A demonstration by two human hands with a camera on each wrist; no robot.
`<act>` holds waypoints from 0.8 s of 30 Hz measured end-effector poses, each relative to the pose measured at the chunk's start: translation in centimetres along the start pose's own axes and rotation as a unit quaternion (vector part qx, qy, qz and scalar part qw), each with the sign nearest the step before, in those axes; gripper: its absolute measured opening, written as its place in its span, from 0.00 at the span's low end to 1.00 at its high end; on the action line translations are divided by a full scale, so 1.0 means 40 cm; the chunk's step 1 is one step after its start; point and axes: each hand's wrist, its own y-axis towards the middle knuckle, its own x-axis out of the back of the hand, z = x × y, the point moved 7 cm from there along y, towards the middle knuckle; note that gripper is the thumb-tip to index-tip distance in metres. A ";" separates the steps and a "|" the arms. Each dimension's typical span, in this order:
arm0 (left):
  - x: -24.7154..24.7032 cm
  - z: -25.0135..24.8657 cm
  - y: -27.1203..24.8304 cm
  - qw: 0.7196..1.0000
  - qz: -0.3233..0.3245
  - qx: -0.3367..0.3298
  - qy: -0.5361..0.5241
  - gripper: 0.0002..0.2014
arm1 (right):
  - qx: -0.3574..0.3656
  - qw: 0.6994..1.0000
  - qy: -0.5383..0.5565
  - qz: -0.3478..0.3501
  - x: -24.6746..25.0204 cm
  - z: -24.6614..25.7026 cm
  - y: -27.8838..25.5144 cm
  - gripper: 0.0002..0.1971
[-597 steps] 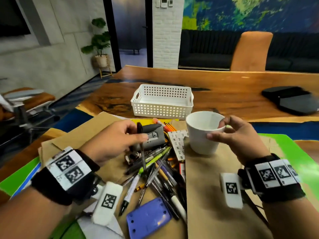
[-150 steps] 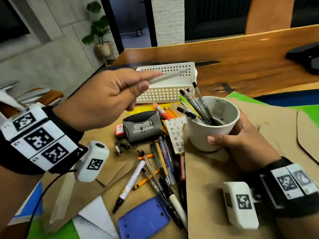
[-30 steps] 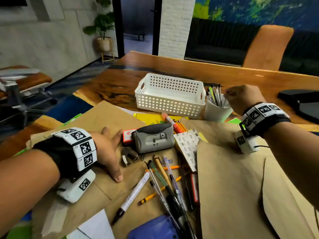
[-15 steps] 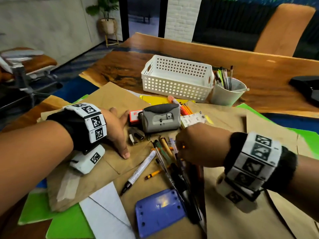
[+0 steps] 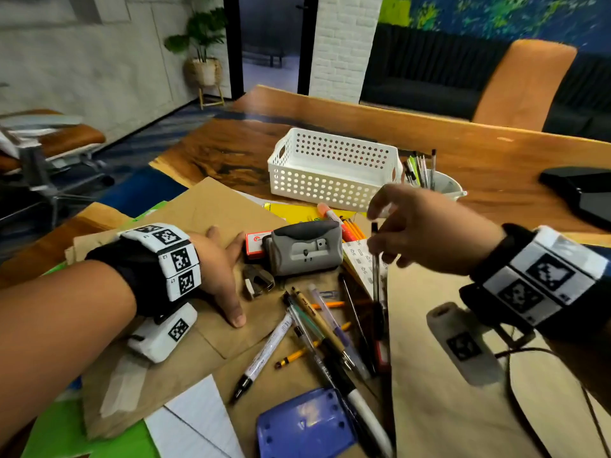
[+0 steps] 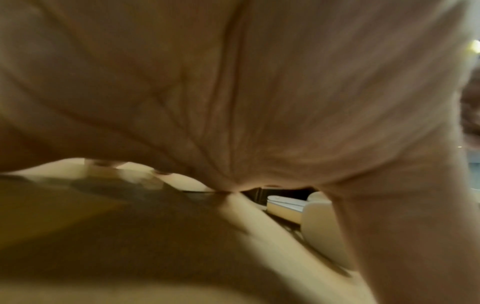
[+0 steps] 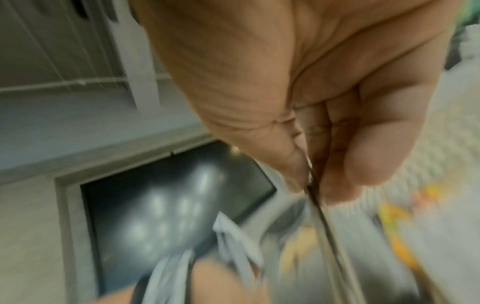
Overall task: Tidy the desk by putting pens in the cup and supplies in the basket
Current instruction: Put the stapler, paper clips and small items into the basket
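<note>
1. Right hand (image 5: pixel 426 229) pinches a clear pen (image 5: pixel 375 266) near its top, hanging upright above the pile, likely bound for the cup (image 5: pixel 443 188) beside the basket (image 5: pixel 334 170).
2. Left hand (image 5: pixel 215 269) lies flat, fingers straight, steadying brown paper (image 5: pixel 205 209) on the counter (image 5: pixel 479 160).

Plastic, paper and shiny wood

The basket (image 5: pixel 334 170) is white plastic full of little holes. The desk (image 5: pixel 489 160) is smooth, shiny wood. Brown paper (image 5: pixel 211 213) on it looks matt and creased. The blue pad (image 5: pixel 305 424) is maybe glossy plastic.
</note>
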 end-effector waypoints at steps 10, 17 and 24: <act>0.003 -0.005 -0.005 1.000 -0.004 0.001 0.013 0.94 | -0.110 0.916 -0.085 -0.375 0.330 -0.281 0.150 0.11; 0.005 -0.006 0.000 1.000 0.000 0.004 0.015 0.87 | -0.141 0.933 -0.129 -0.304 0.245 -0.355 0.222 0.07; -0.001 0.001 0.010 1.000 0.013 0.011 0.014 0.89 | -0.098 0.919 -0.273 -0.267 0.213 -0.300 0.220 0.05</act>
